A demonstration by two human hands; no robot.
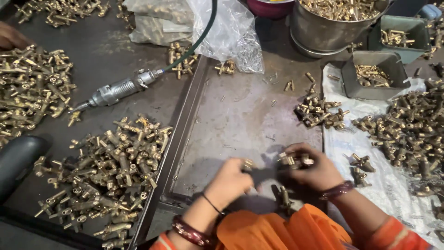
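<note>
Orange-sleeved person's left hand [230, 180] is pinching a small brass fitting [248, 164] | right hand [314, 169] is gripping a brass valve piece [291, 160], lying just right of it | fingers closed on both.

Hidden and cut-off parts at the brass bench

The left hand [230, 181] curls over a small brass piece [248, 164], hiding most of it; the right hand [312, 170] likewise covers much of its brass fitting [291, 159], whose shape cannot be told. The far steel bowl [323, 32] and far-left brass pile [60, 11] are cut by the top edge. Another person's hand [10, 36] is cropped at the left edge.
</note>
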